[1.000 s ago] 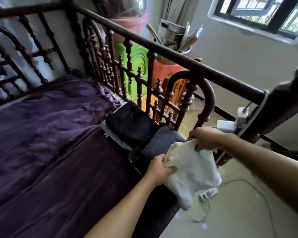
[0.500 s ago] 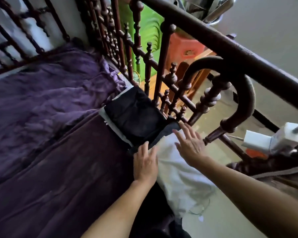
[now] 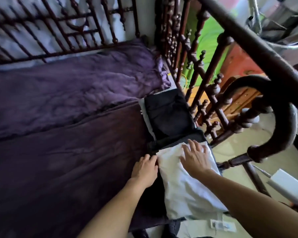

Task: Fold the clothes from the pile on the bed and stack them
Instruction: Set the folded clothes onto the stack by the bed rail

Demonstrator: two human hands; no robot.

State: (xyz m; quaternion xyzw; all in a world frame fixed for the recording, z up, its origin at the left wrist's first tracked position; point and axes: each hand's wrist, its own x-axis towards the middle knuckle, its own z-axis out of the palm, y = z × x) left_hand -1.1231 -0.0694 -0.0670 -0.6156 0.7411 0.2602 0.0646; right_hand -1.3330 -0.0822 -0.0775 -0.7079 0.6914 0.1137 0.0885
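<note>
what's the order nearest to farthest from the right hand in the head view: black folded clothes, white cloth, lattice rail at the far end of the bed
1. white cloth: directly under the right hand, which rests flat on it at the right edge of the bed.
2. black folded clothes: just beyond the hand, further along that same edge.
3. lattice rail: at the far end, upper left.

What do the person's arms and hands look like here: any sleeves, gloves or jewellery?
Nothing worn shows. The left hand and right hand are bare, with no gloves, and no ring is visible. The left forearm and right forearm are bare to the frame edge: no sleeve, watch or bracelet in view.
</note>
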